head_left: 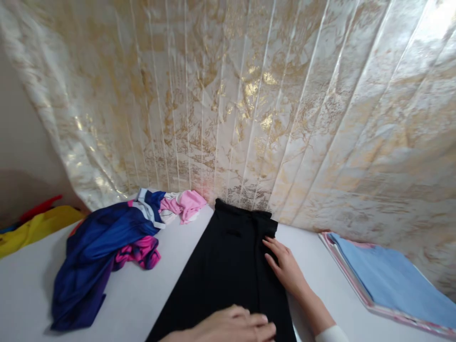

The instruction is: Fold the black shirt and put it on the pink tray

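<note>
A black garment (228, 266) lies stretched lengthwise on the white surface in front of me, its far end bunched slightly near the curtain. My right hand (285, 266) rests on its right edge towards the far end, fingers extended and apart from the thumb. Lower down, at the bottom of the view, my left hand (228, 327) lies across the near part of the cloth. Its fingers are loosely stretched and slightly bent, with nothing seen in them. The garment's near end is cut off by the frame.
Left of the garment is a crumpled heap of blue clothing (107, 237) with pink pieces (190, 204). Folded blue fabric (395, 280) tops a stack at the right. Yellow cloth (39, 228) lies at the far left. A gold-and-white curtain (231, 104) hangs behind the white table (171, 270).
</note>
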The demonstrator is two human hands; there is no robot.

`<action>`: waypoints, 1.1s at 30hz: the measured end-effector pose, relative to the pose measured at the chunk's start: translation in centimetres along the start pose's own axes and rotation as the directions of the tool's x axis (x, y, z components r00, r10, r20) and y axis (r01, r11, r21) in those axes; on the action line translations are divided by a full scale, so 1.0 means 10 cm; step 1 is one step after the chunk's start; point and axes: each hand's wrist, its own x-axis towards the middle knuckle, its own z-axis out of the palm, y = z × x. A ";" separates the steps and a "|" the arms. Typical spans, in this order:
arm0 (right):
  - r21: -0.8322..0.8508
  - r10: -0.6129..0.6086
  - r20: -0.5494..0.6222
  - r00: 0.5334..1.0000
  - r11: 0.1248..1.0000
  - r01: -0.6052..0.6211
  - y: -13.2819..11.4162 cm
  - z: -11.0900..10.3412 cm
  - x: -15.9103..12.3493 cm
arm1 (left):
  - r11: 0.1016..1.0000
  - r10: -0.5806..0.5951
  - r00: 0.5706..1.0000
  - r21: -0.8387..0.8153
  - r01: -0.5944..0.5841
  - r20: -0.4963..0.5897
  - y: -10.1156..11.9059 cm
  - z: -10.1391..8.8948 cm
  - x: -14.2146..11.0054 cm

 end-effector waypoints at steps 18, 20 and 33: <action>-0.342 -0.275 -0.047 0.960 0.908 0.243 -0.54 0.31 -0.76 | 0.887 -0.459 0.869 -0.037 0.461 -0.185 -0.06 -0.20 -0.63; -0.353 -0.301 -0.052 0.952 0.898 0.264 -0.62 0.31 -0.86 | 0.853 -0.519 0.836 -0.047 0.520 -0.176 -0.06 -0.09 -0.74; -0.378 -0.218 0.010 0.976 0.902 0.206 -0.64 0.33 -1.28 | 0.789 -0.587 0.772 0.041 0.613 -0.244 -0.08 0.11 -0.81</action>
